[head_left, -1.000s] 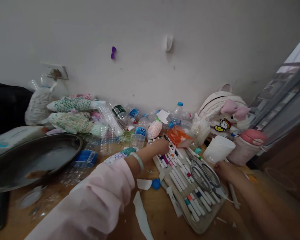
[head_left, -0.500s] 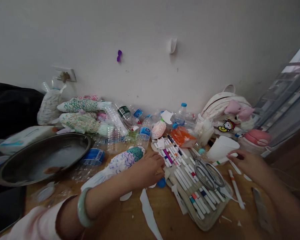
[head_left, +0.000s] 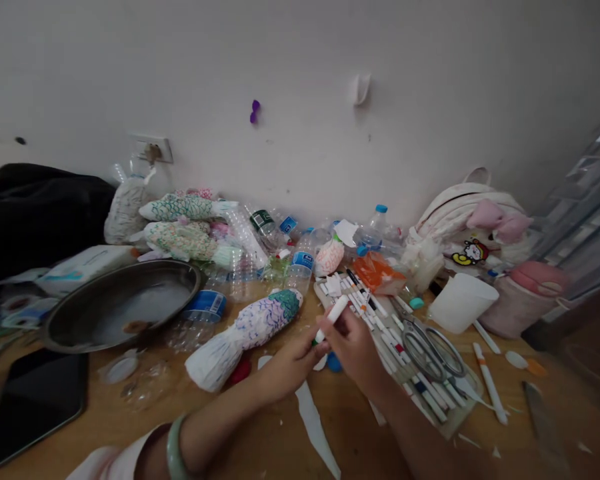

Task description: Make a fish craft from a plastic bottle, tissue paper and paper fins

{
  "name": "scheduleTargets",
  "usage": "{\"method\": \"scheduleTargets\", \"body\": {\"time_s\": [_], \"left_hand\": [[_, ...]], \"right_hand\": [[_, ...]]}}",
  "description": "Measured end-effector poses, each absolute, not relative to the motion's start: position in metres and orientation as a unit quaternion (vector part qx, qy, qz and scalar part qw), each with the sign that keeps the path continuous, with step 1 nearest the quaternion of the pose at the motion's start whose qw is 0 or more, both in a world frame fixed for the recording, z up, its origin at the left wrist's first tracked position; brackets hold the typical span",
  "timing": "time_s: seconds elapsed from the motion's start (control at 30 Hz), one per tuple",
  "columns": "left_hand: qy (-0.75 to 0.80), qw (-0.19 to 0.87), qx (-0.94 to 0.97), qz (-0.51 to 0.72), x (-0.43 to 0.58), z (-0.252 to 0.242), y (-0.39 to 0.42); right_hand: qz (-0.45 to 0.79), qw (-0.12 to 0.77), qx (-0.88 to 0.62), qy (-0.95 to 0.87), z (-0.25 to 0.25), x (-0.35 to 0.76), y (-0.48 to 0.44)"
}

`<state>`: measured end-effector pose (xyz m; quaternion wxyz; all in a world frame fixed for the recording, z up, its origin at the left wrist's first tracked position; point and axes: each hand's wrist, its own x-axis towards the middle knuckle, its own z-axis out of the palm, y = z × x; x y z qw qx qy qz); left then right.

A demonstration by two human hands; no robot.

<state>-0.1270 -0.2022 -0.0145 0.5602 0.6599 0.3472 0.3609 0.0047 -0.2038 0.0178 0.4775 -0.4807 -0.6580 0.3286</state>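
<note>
A white marker [head_left: 337,311] with a bit of green near its lower end is held between my two hands. My right hand [head_left: 356,348] grips its barrel, and the fingers of my left hand [head_left: 294,361] close on the lower end. Just left of them lies a paper fish [head_left: 265,321] with a green head, purple scale marks and a white tail. Under and beside my right hand is a flat case of markers [head_left: 405,353], partly hidden by that hand. Grey-handled scissors [head_left: 424,357] rest on the case.
At left stand a metal basin [head_left: 60,333] and a black tablet [head_left: 37,403]. Behind are coloured paper fish [head_left: 180,208] and plastic bottles [head_left: 300,265]. To the right are a white cup [head_left: 463,303], an orange-banded marker [head_left: 489,381], a ruler-like strip [head_left: 541,413] and a backpack [head_left: 473,207].
My right hand has come leftward from beside the white cup, bringing the marker to my left hand. My left hand has moved off the paper fish's head. The view has shifted slightly left.
</note>
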Motion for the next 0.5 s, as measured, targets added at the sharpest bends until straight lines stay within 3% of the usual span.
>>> {"method": "scheduleTargets", "body": {"time_s": [0.1,0.17,0.5], "left_hand": [[0.339,0.712,0.511,0.342,-0.128,-0.023,-0.198],[0.347,0.755,0.461,0.312,-0.129,-0.022,-0.198],[0.402,0.679,0.524,0.32,-0.13,-0.015,-0.202]], "right_hand": [[0.313,0.43,-0.496,-0.687,-0.007,-0.003,-0.195],[0.324,0.433,-0.503,-0.674,-0.017,-0.006,-0.193],[0.459,0.514,-0.512,-0.512,-0.019,-0.011,-0.194]]}}
